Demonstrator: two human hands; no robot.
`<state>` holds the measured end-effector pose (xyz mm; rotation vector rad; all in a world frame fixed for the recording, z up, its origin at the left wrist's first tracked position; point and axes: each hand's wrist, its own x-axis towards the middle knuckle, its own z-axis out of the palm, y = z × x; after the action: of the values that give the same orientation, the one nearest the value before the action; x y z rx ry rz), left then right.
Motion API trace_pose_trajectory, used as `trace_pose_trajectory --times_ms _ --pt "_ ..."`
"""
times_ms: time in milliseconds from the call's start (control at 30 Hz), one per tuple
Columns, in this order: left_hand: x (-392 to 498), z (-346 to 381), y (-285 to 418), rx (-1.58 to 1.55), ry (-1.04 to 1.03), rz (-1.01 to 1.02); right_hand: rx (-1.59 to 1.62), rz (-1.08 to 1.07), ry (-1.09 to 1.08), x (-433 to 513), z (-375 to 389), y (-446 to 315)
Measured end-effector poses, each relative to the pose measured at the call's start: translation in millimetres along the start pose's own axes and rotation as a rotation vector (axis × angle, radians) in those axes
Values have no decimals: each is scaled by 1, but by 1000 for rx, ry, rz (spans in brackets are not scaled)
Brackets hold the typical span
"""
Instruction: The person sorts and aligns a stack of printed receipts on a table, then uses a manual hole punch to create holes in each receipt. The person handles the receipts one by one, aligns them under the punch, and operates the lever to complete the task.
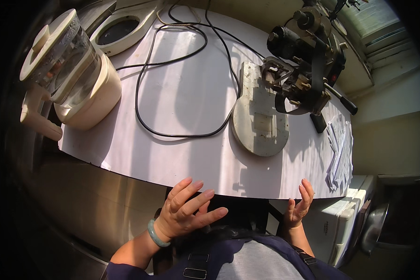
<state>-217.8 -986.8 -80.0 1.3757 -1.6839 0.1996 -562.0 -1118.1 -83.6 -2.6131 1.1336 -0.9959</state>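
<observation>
My left hand [189, 208], with a pale green bangle [155, 235] at the wrist, is raised at the front edge of a white table [182, 157]. Its fingers are spread and hold nothing. To the right, my right hand [301, 206] is also up by the edge, fingers slightly bent and apart, empty. Beyond the hands stands a lever-operated ribbon coding machine [301, 77]. Its grey metal base plate [252, 136] has a rounded front, and a black-gripped lever [346, 105] sticks out on its right. Neither hand touches the machine.
A stack of printed sheets or pouches [339, 154] lies at the table's right end, near a small black block [317, 123]. A black cable [137, 105] loops across the middle. At left are a clear lidded jug [80, 70] holding water and a cream appliance [140, 35].
</observation>
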Motion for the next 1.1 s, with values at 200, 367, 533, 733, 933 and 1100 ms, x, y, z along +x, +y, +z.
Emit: trace_pose_trajectory --times_ms 200,367,533,733,933,1100 --pt "4 5 -32 68 -39 -59 -144 103 -61 23 34 -4" --pt "14 19 -30 -67 -45 -358 97 231 -55 43 20 -11" --pt "20 23 -24 -27 4 -408 38 443 49 129 -21 96" --pt "47 44 -3 235 25 -32 -149 445 -328 199 -13 194" --pt "59 104 41 173 -169 -18 120 266 -385 286 -17 249" --pt "64 107 48 185 -315 -158 -146 325 66 470 -61 350"
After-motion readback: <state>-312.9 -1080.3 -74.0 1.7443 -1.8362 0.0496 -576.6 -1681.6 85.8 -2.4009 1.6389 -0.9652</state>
